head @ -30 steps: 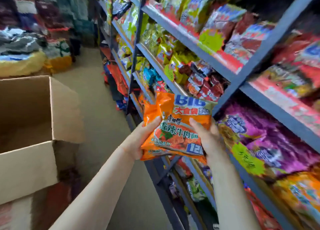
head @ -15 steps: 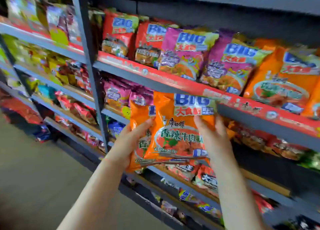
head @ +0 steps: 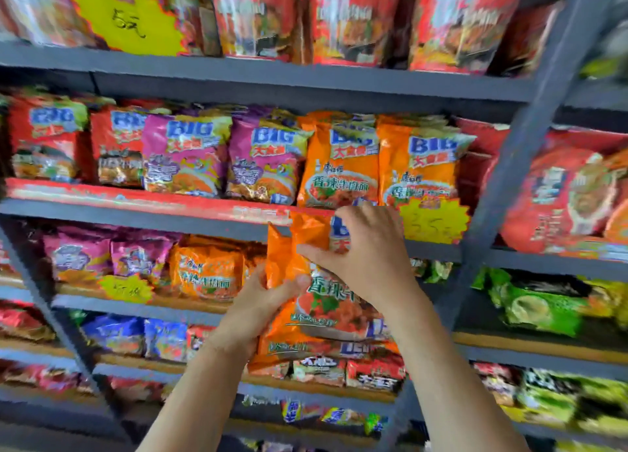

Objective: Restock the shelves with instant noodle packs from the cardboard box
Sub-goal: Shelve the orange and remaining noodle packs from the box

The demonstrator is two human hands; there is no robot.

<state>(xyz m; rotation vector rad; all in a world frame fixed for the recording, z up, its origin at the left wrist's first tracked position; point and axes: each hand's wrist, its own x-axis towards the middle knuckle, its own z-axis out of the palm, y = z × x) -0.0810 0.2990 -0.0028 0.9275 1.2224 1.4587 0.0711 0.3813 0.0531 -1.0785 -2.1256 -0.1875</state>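
Gripping orange noodle packs (head: 326, 319) in left hand (head: 251, 312) and right hand (head: 363, 257), shelf edge (head: 170, 210) above, yellow price tag (head: 433, 220) beside.

A big yellow star-shaped price tag (head: 127, 19) with dark handwriting hung at the top left, and a second yellow star tag (head: 435, 222), its writing faint, sat lower, to the right of the middle. A smaller yellow-green tag (head: 126, 289) was at the lower left, and above it a worn red paper strip (head: 142, 196) ran level from the left toward the middle. Green packets (head: 540, 310) lay at the right and blue packets (head: 136, 337) low at the left, both blurred.
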